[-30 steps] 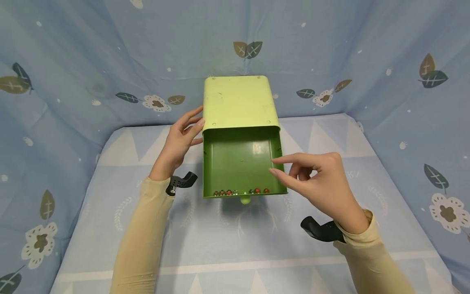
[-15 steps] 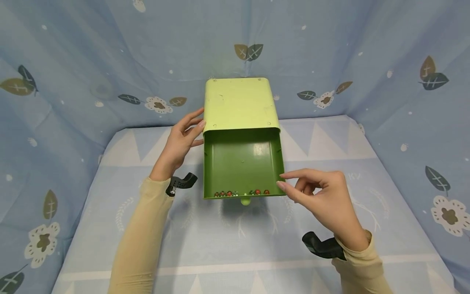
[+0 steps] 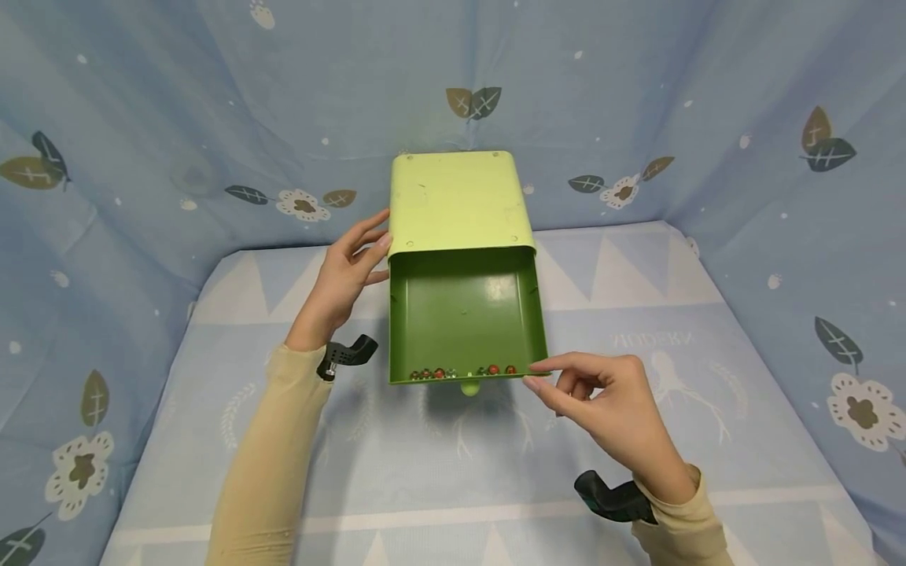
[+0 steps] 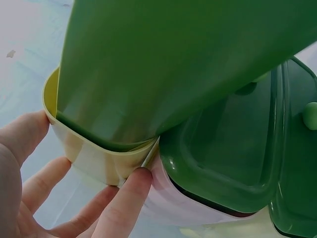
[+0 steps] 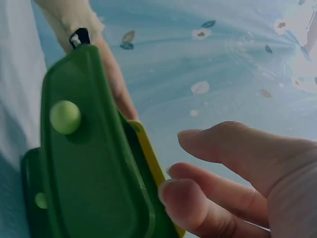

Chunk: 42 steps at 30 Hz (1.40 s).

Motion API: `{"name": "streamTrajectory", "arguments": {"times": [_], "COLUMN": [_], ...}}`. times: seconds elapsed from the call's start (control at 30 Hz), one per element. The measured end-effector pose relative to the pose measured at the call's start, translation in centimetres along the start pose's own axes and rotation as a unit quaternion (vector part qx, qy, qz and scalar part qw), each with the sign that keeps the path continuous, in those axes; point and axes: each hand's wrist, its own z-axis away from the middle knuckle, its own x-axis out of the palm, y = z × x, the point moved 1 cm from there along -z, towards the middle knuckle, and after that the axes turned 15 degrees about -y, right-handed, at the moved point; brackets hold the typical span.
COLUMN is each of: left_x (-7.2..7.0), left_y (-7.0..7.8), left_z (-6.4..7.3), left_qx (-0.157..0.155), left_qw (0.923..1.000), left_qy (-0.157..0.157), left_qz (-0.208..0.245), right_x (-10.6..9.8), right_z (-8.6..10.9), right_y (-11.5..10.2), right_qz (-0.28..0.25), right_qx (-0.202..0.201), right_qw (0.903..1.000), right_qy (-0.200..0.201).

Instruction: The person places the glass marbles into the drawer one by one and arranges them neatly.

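Observation:
A light yellow-green drawer case [image 3: 460,200] stands at the back middle, its dark green drawer [image 3: 463,295] pulled far out. Several small shiny red and green balls [image 3: 493,369] lie along the drawer's inner front wall. My left hand [image 3: 333,287] rests its extended fingers on the case's left side; in the left wrist view, a thumb [image 4: 34,121] touches near the opening's rim. Beside the drawer's right front corner hovers my right hand [image 3: 609,401], thumb and index apart with nothing between them. The right wrist view shows the drawer's round knob [image 5: 65,117].
Closed green drawer fronts [image 4: 223,148] in a pink and a pale case show below the pulled drawer in the left wrist view. A patterned blue curtain [image 3: 283,118] encloses the light cloth-covered table [image 3: 396,472]. Each wrist bears a black camera mount [image 3: 614,497].
My right hand has moved down and slightly toward me along the drawer's right side, from over its right wall to its front corner. The left hand, case and balls stay in place.

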Motion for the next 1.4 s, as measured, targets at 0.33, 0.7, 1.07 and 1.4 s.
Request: {"name": "streamTrajectory", "arguments": {"times": [0.33,0.7,1.07,1.4], "left_x": [-0.1,0.0,-0.1,0.0], "left_y": [0.0,0.2,-0.2,-0.1], "left_z": [0.1,0.1,0.1,0.2], "left_qx": [-0.002,-0.002,0.002,-0.001], "left_qw": [1.0000,1.0000,1.0000,1.0000], "left_qy": [0.000,-0.003,0.001,0.003], "left_qz": [0.001,0.002,0.004,0.003], "right_x": [2.8,6.6,9.4,10.7], "right_z": [0.5,0.7,-0.4,-0.9], "right_y": [1.7,3.1,4.3,4.2], "right_qz": [-0.030,-0.161,-0.214,-0.282], "right_qx": [0.031,0.099,0.126,0.105], "right_qw": [0.9985,0.9802,0.9686,0.9537], "right_qy": [-0.034,-0.060,-0.012,-0.017]}}
